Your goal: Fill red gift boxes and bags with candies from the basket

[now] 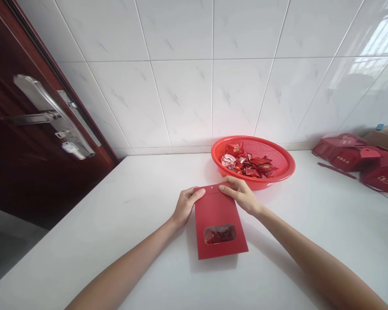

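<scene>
A red paper gift bag (pixel 216 211) with a clear window near its lower edge is held up over the white table. Red wrapped pieces (pixel 219 235) show through that window. My left hand (pixel 186 204) grips the bag's top left corner, thumb on the front face. At the top right corner, my right hand (pixel 241 194) pinches it the same way. The fingers behind the bag are hidden. Just beyond my right hand stands a red plastic basket (pixel 287 168), holding several red wrapped candies (pixel 252 165).
Several red gift boxes (pixel 352 157) sit at the right by the wall, with a cardboard box (pixel 383 140) behind them. A thin red strip (pixel 336 169) lies in front. On the left is a dark wooden door (pixel 26 159) with keys (pixel 73 149) in its lock.
</scene>
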The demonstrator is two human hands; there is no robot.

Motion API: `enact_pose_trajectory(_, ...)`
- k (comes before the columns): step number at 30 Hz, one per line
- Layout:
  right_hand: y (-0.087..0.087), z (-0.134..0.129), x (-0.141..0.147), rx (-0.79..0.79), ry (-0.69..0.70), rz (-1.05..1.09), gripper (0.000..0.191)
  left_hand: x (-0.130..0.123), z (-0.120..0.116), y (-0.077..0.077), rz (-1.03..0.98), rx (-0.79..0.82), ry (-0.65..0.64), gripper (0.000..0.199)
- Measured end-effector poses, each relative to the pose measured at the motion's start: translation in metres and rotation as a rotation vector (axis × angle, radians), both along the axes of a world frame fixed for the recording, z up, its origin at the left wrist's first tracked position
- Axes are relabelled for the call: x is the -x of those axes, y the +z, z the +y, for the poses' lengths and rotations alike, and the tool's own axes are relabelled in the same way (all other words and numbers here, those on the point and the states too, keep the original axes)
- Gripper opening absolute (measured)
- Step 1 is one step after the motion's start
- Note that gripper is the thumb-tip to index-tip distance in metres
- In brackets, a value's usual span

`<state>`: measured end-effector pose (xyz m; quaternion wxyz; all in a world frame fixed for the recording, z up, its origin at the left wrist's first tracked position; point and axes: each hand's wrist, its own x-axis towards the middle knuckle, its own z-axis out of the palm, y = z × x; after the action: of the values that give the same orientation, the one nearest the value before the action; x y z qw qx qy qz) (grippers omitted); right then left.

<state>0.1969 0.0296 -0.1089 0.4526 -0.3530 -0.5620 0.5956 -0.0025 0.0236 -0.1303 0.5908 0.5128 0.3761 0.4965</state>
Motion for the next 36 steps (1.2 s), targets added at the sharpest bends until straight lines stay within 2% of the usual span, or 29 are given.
enact_pose_trajectory(4,0.018,-0.005,-0.006,-0.04,0.02,-0.013,0.036,-0.001,-0.007,0.016,0.016,-0.074,0.037,0.039)
enact_pose_trajectory(7,0.027,-0.007,-0.011,-0.09,0.054,-0.059,0.032,-0.002,-0.011,0.021,0.029,-0.127,0.058,0.038)
enact_pose_trajectory(11,0.038,-0.008,-0.018,-0.195,0.096,-0.158,0.031,-0.001,-0.014,0.016,0.001,-0.187,-0.019,0.036)
enact_pose_trajectory(14,0.055,-0.011,-0.033,-0.368,0.073,-0.274,0.028,-0.001,-0.015,0.004,-0.073,-0.205,-0.074,0.052)
enact_pose_trajectory(16,0.072,-0.016,-0.052,-0.479,0.003,-0.331,0.025,-0.003,-0.016,-0.006,-0.094,-0.197,-0.061,0.053)
enact_pose_trajectory(18,0.089,-0.023,-0.08,-0.503,-0.102,-0.346,0.026,-0.005,-0.016,-0.016,-0.023,-0.121,-0.076,0.049)
enact_pose_trajectory(20,0.103,-0.033,-0.112,-0.484,-0.302,-0.351,0.033,-0.007,-0.015,-0.023,0.071,-0.035,-0.1,0.045)
enact_pose_trajectory(22,0.108,-0.044,-0.146,-0.439,-0.545,-0.326,0.041,-0.009,-0.014,-0.026,0.123,0.005,-0.125,0.041)
enact_pose_trajectory(23,0.108,-0.049,-0.162,-0.409,-0.696,-0.289,0.044,-0.009,-0.013,-0.026,0.132,0.01,-0.138,0.04)
enact_pose_trajectory(25,0.099,-0.055,-0.192,-0.337,-0.97,-0.239,0.035,-0.011,-0.013,-0.025,0.153,0.019,-0.157,0.038)
enact_pose_trajectory(29,0.064,-0.05,-0.241,-0.269,-1.33,-0.24,0.012,-0.012,-0.013,-0.023,0.191,0.035,-0.171,0.038)
enact_pose_trajectory(32,0.035,-0.037,-0.267,-0.231,-1.602,-0.594,0.005,-0.012,-0.014,-0.023,0.193,0.04,-0.174,0.037)
enact_pose_trajectory(36,0.009,-0.018,-0.291,-0.329,-1.756,-0.799,0.006,-0.013,-0.014,-0.023,0.193,0.04,-0.177,0.034)
